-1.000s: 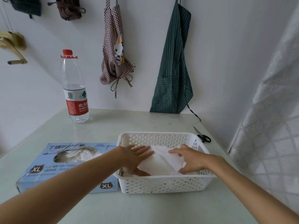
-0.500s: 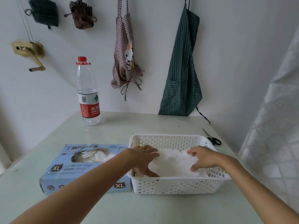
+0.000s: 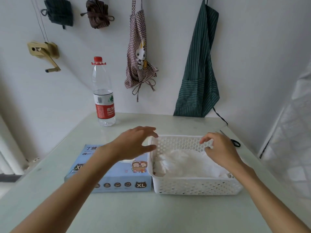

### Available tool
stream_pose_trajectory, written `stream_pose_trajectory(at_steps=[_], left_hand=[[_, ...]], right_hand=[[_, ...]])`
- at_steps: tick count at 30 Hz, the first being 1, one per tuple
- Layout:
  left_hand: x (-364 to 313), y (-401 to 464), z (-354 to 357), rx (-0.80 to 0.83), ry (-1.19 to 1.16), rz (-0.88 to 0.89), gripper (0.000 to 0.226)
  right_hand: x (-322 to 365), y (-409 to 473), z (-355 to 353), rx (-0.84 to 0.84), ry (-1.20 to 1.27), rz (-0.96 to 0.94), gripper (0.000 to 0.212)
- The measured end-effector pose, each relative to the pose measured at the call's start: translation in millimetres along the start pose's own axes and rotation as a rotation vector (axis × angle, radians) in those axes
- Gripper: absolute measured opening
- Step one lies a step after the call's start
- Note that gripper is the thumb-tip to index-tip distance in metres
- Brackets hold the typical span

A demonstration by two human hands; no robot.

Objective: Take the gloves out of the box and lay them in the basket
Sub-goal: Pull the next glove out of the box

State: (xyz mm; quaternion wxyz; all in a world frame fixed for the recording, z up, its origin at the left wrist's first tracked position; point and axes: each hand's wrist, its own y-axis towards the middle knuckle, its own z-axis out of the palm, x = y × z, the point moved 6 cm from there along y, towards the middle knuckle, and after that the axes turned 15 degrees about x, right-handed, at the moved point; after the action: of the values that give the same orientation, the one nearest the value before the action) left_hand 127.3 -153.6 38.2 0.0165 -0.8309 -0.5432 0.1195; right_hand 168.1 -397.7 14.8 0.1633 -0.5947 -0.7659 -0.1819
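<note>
pale blue cardboard box point(image 3: 116, 175), flat on the counter point(image 3: 134, 214), touching the left wall of the basket point(image 3: 196, 185); front face printed "xl" inside a black cat-head badge, with a row of small round icons beside it; a second "xl" badge and large chinese characters on the top face, partly covered by the left forearm; a cartoon picture of children near the top's right edge.

white perforated plastic basket, rectangular, holding a crumpled heap of white gloves point(image 3: 185, 163) that lies across its floor.

clear plastic water bottle point(image 3: 103, 93), upright near the back of the counter, red cap, red and white label with chinese characters and latin letters beginning "nong", rest unreadable.

left hand point(image 3: 134, 142): raised above the box top beside the basket's left rim, fingers spread and loose, holding nothing, blurred.

right hand point(image 3: 220, 151): over the basket's right half above the gloves, fingers bent loosely, nothing seen between them.

black-handled scissors point(image 3: 233, 140) on the counter behind the right hand.

pale green glossy counter against a white wall; hung on the wall: a green striped apron point(image 3: 198, 73), a brown checked apron point(image 3: 139, 58) with a cartoon rabbit, two dark bundles and a tan crank fitting point(image 3: 45, 54). white patterned curtain point(image 3: 289, 132) at right.
</note>
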Motion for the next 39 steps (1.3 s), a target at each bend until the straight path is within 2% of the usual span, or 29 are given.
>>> stream_pose_trajectory(at_steps=[2, 4, 6, 7, 13, 16, 18, 20, 21, 22, 23, 24, 27, 29, 33, 36, 39], left_hand=[[50.6, -31.4, 0.6, 0.084, 0.032, -0.163, 0.071], [97.5, -62.9, 13.0, 0.215, -0.014, -0.317, 0.108], [122.0, -81.6, 28.3, 0.265, -0.089, -0.379, 0.139], [128.6, -88.4, 36.8, 0.275, -0.128, -0.391, 0.146], [136.6, -90.6, 66.7, 0.219, -0.134, -0.416, 0.155], [139.8, -89.4, 67.0, 0.202, -0.157, -0.405, 0.156], [138.8, -88.9, 65.4, 0.214, -0.169, -0.404, 0.151], [137.4, -88.8, 64.0, 0.221, -0.164, -0.421, 0.131], [136.6, -88.6, 63.1, 0.219, -0.161, -0.429, 0.120], [136.3, -88.5, 62.5, 0.216, -0.163, -0.429, 0.114], [136.5, -88.4, 62.9, 0.224, -0.167, -0.427, 0.116], [137.0, -88.6, 64.1, 0.236, -0.172, -0.424, 0.123], [140.4, -87.2, 64.9, 0.232, -0.170, -0.407, 0.148], [140.6, -88.2, 65.1, 0.234, -0.176, -0.403, 0.154], [140.3, -87.6, 65.0, 0.231, -0.165, -0.404, 0.156], [144.3, -86.6, 66.4, 0.221, -0.149, -0.414, 0.154], [142.4, -87.5, 62.0, 0.251, -0.179, -0.398, 0.149]], right_hand=[[48.9, -3.3, 6.0, 0.033, 0.010, -0.134, 0.028], [98.3, -5.2, 25.8, 0.130, -0.004, -0.300, 0.021], [139.0, -5.1, 53.5, 0.253, -0.008, -0.416, 0.014], [158.1, -3.0, 70.2, 0.307, -0.010, -0.450, 0.014], [201.9, 15.3, 142.1, 0.587, -0.041, -0.380, 0.026], [200.4, 24.9, 140.6, 0.659, 0.111, -0.295, 0.019], [198.8, 32.0, 128.2, 0.583, 0.240, -0.236, 0.012], [193.7, 39.3, 110.1, 0.411, 0.388, -0.206, 0.002], [194.7, 39.5, 104.7, 0.392, 0.376, -0.226, 0.002], [198.7, 36.9, 104.7, 0.441, 0.278, -0.267, 0.006], [202.0, 32.5, 108.2, 0.508, 0.190, -0.302, 0.010], [203.4, 30.7, 107.3, 0.498, 0.158, -0.324, 0.011], [203.8, 34.2, 78.9, 0.245, 0.299, -0.351, 0.011], [206.7, 34.1, 67.9, 0.251, 0.380, -0.373, 0.012], [204.3, 28.7, 48.1, 0.143, 0.669, -0.374, 0.007], [213.6, 21.5, 51.0, 0.232, 0.681, -0.399, 0.008], [216.5, 22.4, 34.4, 0.090, 0.727, -0.380, 0.007]])
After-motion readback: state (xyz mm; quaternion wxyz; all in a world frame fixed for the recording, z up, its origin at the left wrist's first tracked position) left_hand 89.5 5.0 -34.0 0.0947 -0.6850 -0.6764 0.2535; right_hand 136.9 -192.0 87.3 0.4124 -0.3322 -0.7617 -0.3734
